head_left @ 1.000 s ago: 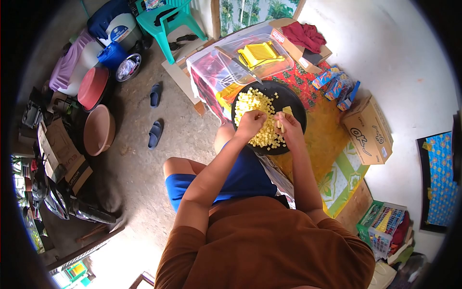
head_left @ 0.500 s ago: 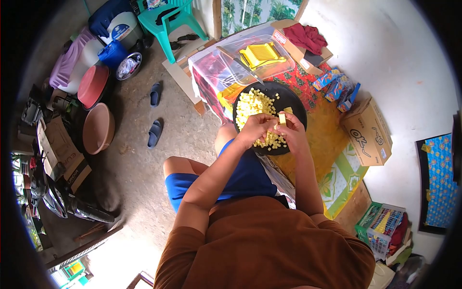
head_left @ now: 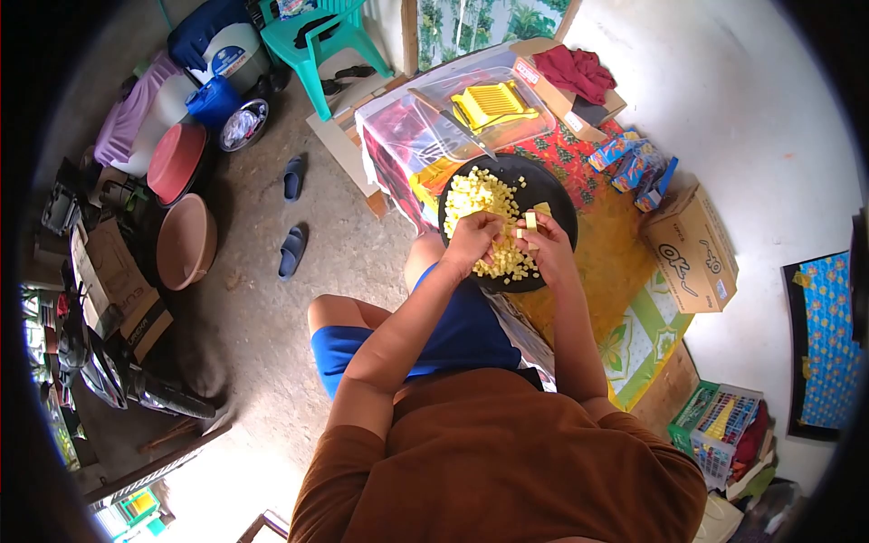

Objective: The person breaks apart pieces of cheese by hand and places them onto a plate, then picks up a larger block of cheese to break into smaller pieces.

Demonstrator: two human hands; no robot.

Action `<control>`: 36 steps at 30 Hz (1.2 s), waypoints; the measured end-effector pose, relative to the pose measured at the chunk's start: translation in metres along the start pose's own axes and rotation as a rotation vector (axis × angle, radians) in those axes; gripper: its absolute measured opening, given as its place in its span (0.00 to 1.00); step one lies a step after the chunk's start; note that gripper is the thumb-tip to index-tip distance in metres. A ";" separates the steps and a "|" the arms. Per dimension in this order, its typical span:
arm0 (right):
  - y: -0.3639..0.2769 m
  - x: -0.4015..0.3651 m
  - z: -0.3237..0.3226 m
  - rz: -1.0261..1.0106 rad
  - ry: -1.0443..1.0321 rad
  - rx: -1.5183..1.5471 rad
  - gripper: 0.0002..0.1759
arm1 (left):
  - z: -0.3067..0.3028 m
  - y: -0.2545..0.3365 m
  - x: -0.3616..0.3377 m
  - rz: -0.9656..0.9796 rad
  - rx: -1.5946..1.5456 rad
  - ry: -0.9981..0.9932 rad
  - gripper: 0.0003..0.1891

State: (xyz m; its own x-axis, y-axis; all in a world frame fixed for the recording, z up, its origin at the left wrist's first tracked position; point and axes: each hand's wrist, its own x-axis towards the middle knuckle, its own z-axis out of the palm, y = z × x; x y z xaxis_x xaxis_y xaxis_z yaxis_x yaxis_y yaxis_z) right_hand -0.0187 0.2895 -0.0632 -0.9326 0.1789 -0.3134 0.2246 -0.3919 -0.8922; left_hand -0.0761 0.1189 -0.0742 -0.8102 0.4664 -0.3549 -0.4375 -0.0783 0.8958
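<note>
A round black basin (head_left: 552, 181) sits at my knees, with a heap of small pale yellow cubes (head_left: 480, 195) on its left side. My right hand (head_left: 550, 249) is above its right part, fingers closed on pale yellow strips (head_left: 531, 220) that stick out between the fingertips. Just to the left, my left hand (head_left: 472, 242) hangs over the cubes with its fingers bent together; what is in them, if anything, is hidden. Another pale yellow piece (head_left: 542, 208) shows behind the right fingers. The two hands are a little apart.
Beyond the basin, a yellow slotted tray (head_left: 493, 106) rests on clear plastic. Cardboard boxes (head_left: 692, 249) and blue packets (head_left: 634, 163) line the wall on the right. Slippers (head_left: 291, 251), basins (head_left: 186, 242) and a green chair (head_left: 317, 45) stand on the floor to the left.
My left hand has moved left, away from the right hand, and down toward the cubes. The right hand stays nearly in place, still holding the strips.
</note>
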 end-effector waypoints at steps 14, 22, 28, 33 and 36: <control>0.006 0.002 0.001 -0.039 -0.057 0.229 0.24 | 0.004 -0.023 0.012 0.263 0.318 0.137 0.12; -0.006 -0.006 0.014 -0.034 -0.045 0.332 0.23 | 0.003 -0.035 0.021 0.474 0.446 0.200 0.14; -0.001 -0.004 0.014 -0.059 -0.025 0.329 0.24 | 0.006 -0.004 0.003 0.092 0.235 0.062 0.15; 0.007 0.000 0.012 -0.157 -0.044 0.278 0.24 | 0.013 0.018 -0.013 -0.082 -0.053 -0.116 0.15; 0.005 0.000 0.016 -0.195 -0.066 0.256 0.24 | 0.014 0.013 -0.011 -0.068 -0.208 -0.107 0.14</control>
State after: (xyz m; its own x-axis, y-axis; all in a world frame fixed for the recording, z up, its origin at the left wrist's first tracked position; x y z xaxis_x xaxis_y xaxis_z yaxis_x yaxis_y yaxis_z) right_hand -0.0217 0.2734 -0.0621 -0.9691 0.2178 -0.1155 -0.0307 -0.5716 -0.8200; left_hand -0.0678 0.1256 -0.0547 -0.7353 0.5663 -0.3723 -0.5694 -0.2183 0.7925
